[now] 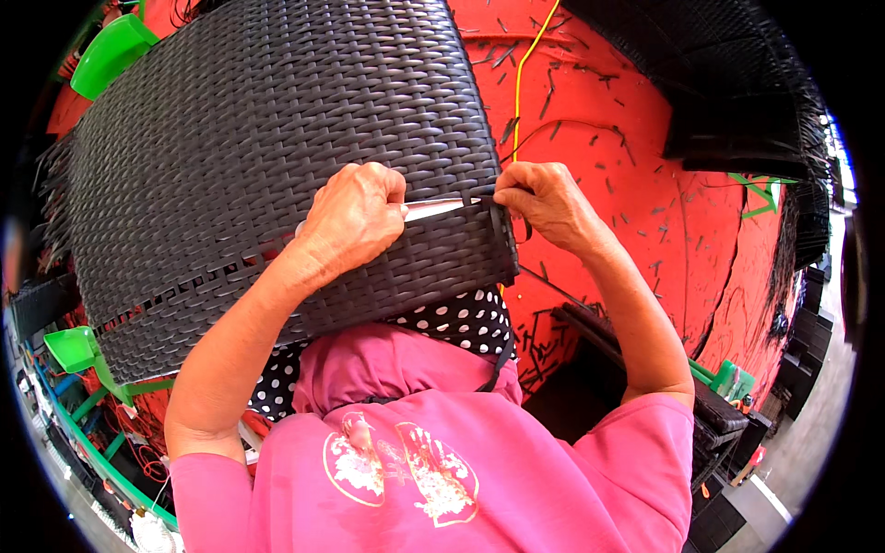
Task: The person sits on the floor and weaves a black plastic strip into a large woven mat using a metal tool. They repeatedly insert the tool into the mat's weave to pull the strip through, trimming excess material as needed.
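A large panel woven from black flat strips (295, 111) lies across my lap, with an open slot in the weave running along its near side. My left hand (355, 214) is closed over this slot, its fingers curled toward the panel; what they grip is hidden. Between my hands a pale, shiny sliver (433, 210) shows in the slot; whether it is a flat tool or the frame beneath, I cannot tell. At the panel's right edge my right hand (544, 198) pinches a narrow black strip (525, 230), part of which loops below the fingers.
Cut black scraps litter the red floor covering (627, 221). A yellow cord (520, 83) runs beyond the panel. Green plastic pieces (112, 55) stand at the left. More black woven furniture (728, 83) is at the far right. A dark woven piece (590, 369) sits beside my right arm.
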A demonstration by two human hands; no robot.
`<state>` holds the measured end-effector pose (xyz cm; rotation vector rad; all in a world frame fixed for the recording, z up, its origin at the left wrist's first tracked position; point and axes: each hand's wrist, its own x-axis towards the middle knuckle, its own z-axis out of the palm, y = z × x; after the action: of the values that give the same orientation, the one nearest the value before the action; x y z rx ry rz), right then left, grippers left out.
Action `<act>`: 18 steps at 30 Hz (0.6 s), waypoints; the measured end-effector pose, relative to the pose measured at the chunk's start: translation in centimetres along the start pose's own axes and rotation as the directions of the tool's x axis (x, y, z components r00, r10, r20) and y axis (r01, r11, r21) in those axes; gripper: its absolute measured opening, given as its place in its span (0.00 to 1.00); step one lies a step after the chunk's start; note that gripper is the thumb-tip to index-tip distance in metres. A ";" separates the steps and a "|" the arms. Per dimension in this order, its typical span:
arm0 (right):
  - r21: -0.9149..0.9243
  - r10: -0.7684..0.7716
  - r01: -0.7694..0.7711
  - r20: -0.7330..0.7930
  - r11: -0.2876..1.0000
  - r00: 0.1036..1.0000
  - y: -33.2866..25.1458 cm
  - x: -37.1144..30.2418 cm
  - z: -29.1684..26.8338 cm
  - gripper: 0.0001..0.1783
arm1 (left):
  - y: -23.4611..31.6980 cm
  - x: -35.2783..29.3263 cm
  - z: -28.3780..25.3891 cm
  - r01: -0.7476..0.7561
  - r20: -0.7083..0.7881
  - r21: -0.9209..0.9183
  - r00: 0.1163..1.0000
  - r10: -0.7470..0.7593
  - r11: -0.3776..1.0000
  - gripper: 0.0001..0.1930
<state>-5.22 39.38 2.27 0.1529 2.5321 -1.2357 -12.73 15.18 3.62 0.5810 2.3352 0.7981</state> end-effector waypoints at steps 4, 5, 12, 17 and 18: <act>0.147 0.006 -0.006 0.002 0.989 1.000 0.8 -0.7 0.0 0.06 | 0.0 -0.6 0.5 0.000 -0.058 -0.027 0.998 -0.001 1.000 0.07; 0.153 0.027 -0.027 0.004 0.988 1.000 0.7 -0.7 0.0 0.07 | -0.1 -0.8 0.5 -0.008 -0.074 -0.033 0.997 0.005 0.999 0.07; 0.119 0.019 -0.013 -0.051 0.993 0.999 1.1 -1.2 0.0 0.09 | 1.1 -1.2 -0.8 -0.002 -0.083 0.241 0.996 0.023 0.971 0.06; 0.156 0.078 -0.070 -0.040 0.985 0.996 0.2 -2.1 0.5 0.09 | 1.7 -1.5 -0.7 0.013 -0.090 0.314 0.996 0.016 0.949 0.06; 0.184 0.077 -0.068 -0.042 0.981 0.996 0.2 -2.1 0.8 0.09 | 2.0 -1.6 -0.8 0.012 -0.088 0.321 0.996 0.018 0.947 0.06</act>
<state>-2.99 38.94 2.40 0.3189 2.4275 -1.4495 -11.68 15.40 6.02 0.6975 2.5690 0.4518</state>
